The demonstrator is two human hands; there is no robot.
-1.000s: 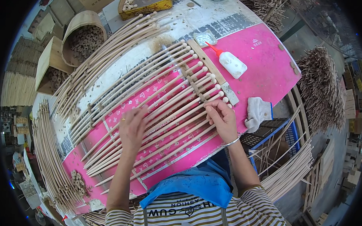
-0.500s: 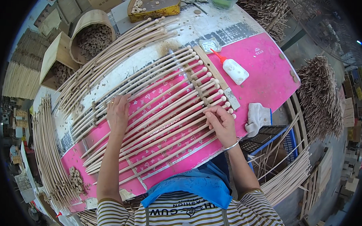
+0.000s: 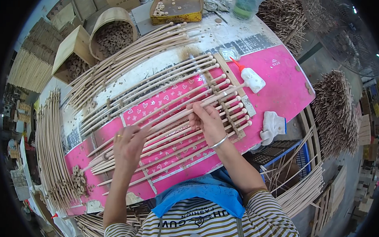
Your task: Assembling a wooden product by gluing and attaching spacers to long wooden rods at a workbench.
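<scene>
My right hand [image 3: 208, 121] is closed on a pale wooden rod [image 3: 175, 117], lifted and slanting over the row of rods. Its upper end points toward the glue bottle and looks blurred. My left hand [image 3: 130, 147] is over the lower part of the same rod, its fingers bent and smeared by motion, so whether they grip cannot be told. Beneath both hands, several ball-ended rods [image 3: 188, 144] lie side by side, their ball ends along a wooden bar [image 3: 226, 74]. Small brown wooden rings [image 3: 223, 106] sit on the rods near those ends.
A white glue bottle [image 3: 253, 80] with a red tip lies on the pink tabletop [image 3: 278, 90], with a white glove [image 3: 273, 127] near the right edge. Behind are a ring-filled round tub [image 3: 101, 25] and a yellow tray [image 3: 176, 18]. More rods [image 3: 54, 151] stand left; a blue crate [image 3: 304, 156] is right.
My right hand has moved left from the ball ends, with a rod now raised in it. My left hand has come down toward the rods' lower ends. The view has shifted slightly.
</scene>
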